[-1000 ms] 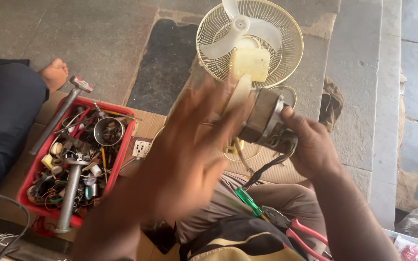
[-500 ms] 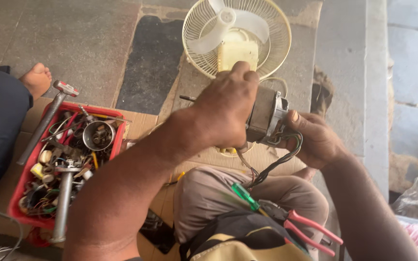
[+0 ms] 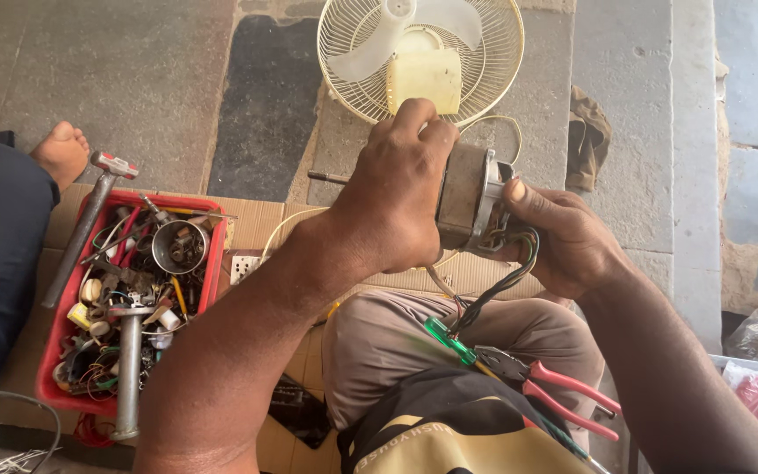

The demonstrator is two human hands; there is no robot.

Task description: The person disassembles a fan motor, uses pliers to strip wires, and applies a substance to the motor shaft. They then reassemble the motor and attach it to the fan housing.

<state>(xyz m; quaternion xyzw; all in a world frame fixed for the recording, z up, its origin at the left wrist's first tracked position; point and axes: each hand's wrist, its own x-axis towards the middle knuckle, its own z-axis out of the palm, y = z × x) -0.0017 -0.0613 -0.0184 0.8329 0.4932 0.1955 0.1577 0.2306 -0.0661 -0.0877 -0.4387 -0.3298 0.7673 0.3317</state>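
Head view, one instant. Fan motor (image 3: 469, 198) sits at centre frame, held off the ground above the person's lap. Left hand (image 3: 396, 189) is clamped over the motor's cylindrical body from above, fingers wrapped round the casing; the bare shaft (image 3: 328, 177) sticks out to the left past the knuckles. Likely reason for this grip: it fixes the body so the other end can be worked.

Right hand (image 3: 568, 239) is at the motor's right end, thumb pressed on the end plate and fingers curled beneath, closed on that end. Dark wires (image 3: 502, 290) hang from there down toward the lap, so the hand probably keeps the lead bundle steady and out of the way.

On the lap, lower centre: a green-handled screwdriver (image 3: 449, 341) and red-handled pliers (image 3: 554, 391), touching each other, parked within quick reach.

Top centre: cream fan guard with blades (image 3: 423, 54), lying flat on the stone floor.

Left of frame: red tray (image 3: 214, 263) of mixed tools and parts on cardboard; a hammer (image 3: 89, 224) leans on its upper-left rim. Another person's bare foot (image 3: 61, 151) is at far left.
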